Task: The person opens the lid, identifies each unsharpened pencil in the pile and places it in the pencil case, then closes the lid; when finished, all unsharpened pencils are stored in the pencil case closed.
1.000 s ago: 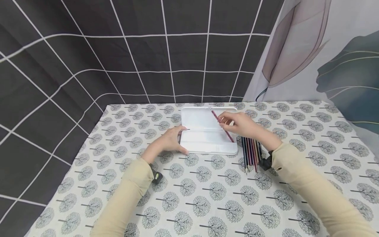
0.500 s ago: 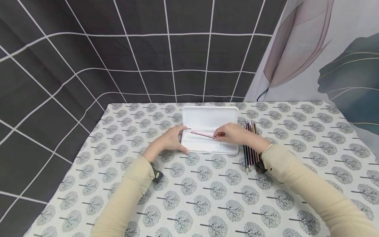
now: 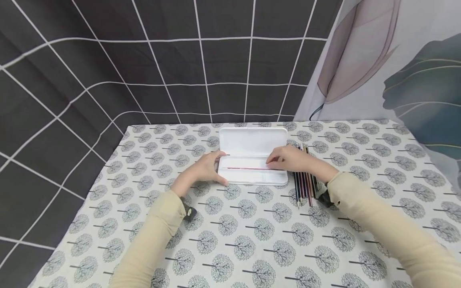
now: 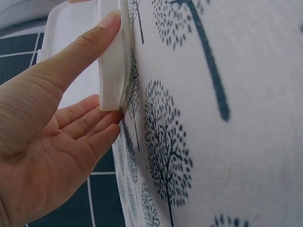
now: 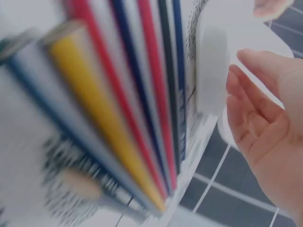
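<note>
Right hand [image 3: 289, 159] first: its grip is down over the case's three o'clock end, thumb and fingertips close together at the near end of a reddish pencil [image 3: 245, 168], and whether they pinch it or have let go, I cannot tell! Across at nine o'clock, the left hand [image 3: 205, 168] has a firm grip on the white case [image 3: 239, 177], thumb on the front wall, fingers behind the end, bracing it by the look of things.

And that pencil lies lengthwise in the tray, pointing nine to three, with the lid [image 3: 237, 141] standing open at twelve. So the score, as I read it: case open, one pencil in or as good as in, and that's the only one showing there. The rest of the work sits just outside, between three and four o'clock: a bundle of pencils [image 3: 303, 186] on the tree-print worktop [image 3: 248, 224], partly under the right wrist. Early days, I'd judge!
</note>
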A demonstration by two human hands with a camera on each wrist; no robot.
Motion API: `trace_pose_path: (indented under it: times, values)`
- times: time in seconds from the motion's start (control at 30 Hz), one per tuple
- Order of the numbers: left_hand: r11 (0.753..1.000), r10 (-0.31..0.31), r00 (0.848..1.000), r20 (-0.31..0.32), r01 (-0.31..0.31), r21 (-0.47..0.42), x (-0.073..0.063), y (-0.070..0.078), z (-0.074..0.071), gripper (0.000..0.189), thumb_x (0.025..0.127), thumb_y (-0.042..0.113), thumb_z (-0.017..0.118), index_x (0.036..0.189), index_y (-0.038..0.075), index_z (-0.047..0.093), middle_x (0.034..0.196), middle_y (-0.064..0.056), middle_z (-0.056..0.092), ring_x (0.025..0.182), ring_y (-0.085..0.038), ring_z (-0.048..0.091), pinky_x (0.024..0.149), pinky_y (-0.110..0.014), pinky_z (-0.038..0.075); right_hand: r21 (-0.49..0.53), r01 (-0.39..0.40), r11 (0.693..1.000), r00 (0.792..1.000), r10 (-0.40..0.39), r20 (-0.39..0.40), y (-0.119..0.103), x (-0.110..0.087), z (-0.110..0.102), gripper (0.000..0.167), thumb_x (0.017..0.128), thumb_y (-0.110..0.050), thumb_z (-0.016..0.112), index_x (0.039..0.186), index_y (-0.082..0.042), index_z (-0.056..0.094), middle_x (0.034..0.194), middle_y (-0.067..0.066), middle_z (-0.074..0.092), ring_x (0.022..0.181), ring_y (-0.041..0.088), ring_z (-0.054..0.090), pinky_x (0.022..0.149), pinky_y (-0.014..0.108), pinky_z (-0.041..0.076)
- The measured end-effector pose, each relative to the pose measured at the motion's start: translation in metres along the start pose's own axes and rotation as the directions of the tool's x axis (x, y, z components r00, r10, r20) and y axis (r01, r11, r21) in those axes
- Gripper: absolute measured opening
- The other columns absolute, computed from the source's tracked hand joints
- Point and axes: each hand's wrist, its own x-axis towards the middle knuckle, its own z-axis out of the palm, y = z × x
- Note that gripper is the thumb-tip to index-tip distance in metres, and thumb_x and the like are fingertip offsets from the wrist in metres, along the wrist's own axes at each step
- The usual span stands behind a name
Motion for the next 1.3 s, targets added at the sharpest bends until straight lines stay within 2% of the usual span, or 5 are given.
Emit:
trace_pose_path:
  times: [0.2, 0.37, 0.6, 0.97, 1.3]
  values:
    - [1.000, 0.006, 1.000, 0.000, -0.006, -0.002, 0.001, -0.001, 0.000, 0.102, 0.054, 0.037, 0.089, 0.138, 0.009, 0.039, 0.138, -0.015, 0.045, 0.126, -0.031, 0.043, 0.107, -0.047, 0.034, 0.069, -0.071, 0.995, 0.992, 0.077, -0.096, 0.016, -0.023, -0.014, 0.018, 0.086, -0.014, 0.065, 0.102, -0.007, 0.070, 0.101, 0.009, 0.069, 0.087, 0.020, 0.063, 0.080, 0.040, 0.053]
    - [1.000, 0.004, 1.000, -0.002, -0.004, -0.003, 0.001, -0.002, 0.001, 0.103, 0.053, 0.039, 0.089, 0.138, 0.010, 0.039, 0.137, -0.015, 0.046, 0.126, -0.031, 0.043, 0.108, -0.047, 0.032, 0.135, -0.174, 0.975, 0.978, 0.187, -0.090, 0.028, -0.044, -0.021, 0.021, 0.087, -0.016, 0.065, 0.106, -0.006, 0.069, 0.103, 0.009, 0.069, 0.091, 0.023, 0.063, 0.084, 0.043, 0.052]
    - [1.000, -0.003, 1.000, -0.012, 0.003, -0.003, -0.001, -0.002, 0.000, 0.104, 0.052, 0.038, 0.090, 0.138, 0.010, 0.039, 0.138, -0.015, 0.045, 0.128, -0.031, 0.041, 0.109, -0.048, 0.031, 0.100, -0.251, 0.963, 0.957, 0.263, -0.122, 0.035, -0.063, -0.023, 0.019, 0.087, -0.016, 0.065, 0.101, -0.004, 0.070, 0.093, 0.010, 0.070, 0.080, 0.020, 0.063, 0.076, 0.038, 0.053]
    - [0.999, 0.029, 1.000, -0.006, -0.029, -0.029, -0.001, 0.001, 0.000, 0.099, 0.054, 0.035, 0.089, 0.136, 0.008, 0.041, 0.135, -0.016, 0.048, 0.125, -0.031, 0.044, 0.107, -0.048, 0.033, 0.098, -0.396, 0.913, 0.902, 0.406, -0.146, 0.035, -0.065, -0.013, 0.016, 0.084, -0.020, 0.068, 0.088, -0.004, 0.069, 0.066, -0.002, 0.059, 0.059, 0.014, 0.049, 0.060, 0.028, 0.040]
    - [0.998, 0.033, 0.999, -0.004, -0.034, -0.048, -0.003, 0.004, -0.002, 0.095, 0.054, 0.030, 0.090, 0.133, 0.007, 0.043, 0.133, -0.016, 0.049, 0.124, -0.031, 0.045, 0.107, -0.047, 0.033, 0.103, -0.538, 0.837, 0.834, 0.546, -0.078, 0.022, -0.049, -0.011, 0.036, 0.084, -0.034, 0.066, 0.092, 0.001, 0.064, 0.082, 0.010, 0.064, 0.062, 0.016, 0.053, 0.060, 0.029, 0.045]
